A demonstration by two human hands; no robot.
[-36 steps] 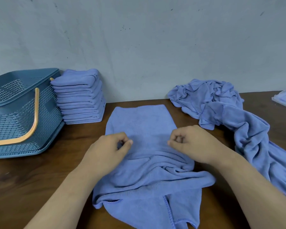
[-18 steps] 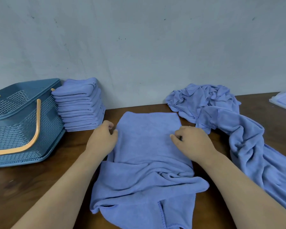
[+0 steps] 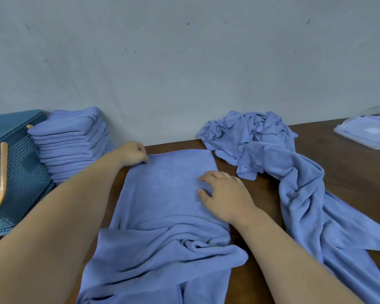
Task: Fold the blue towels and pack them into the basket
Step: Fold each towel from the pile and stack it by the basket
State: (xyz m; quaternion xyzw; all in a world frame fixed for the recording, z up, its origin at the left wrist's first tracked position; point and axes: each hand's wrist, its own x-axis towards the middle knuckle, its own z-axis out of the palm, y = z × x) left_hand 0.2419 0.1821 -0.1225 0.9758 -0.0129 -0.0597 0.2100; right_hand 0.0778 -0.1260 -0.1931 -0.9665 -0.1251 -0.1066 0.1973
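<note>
Pinching the towel [image 3: 169, 189] by its far-left corner with left hand [image 3: 134, 153], pressing flat with open right hand [image 3: 225, 195] near the right edge. Lying on the table [image 3: 266, 194], long axis pointing straight away, near end bunched. Probably tugging that end straight next, closer to right hand.

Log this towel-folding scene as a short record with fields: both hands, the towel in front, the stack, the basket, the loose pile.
spread towel: far end flat, near end rumpled, on wooden table
left hand: pinches its far left corner
right hand: flat on its right side, fingers spread
basket: far left, orange handle, inside hidden
folded stack: against wall, beside basket
loose pile: right of spread towel, trailing toward near edge
clear plastic container: far right
</note>
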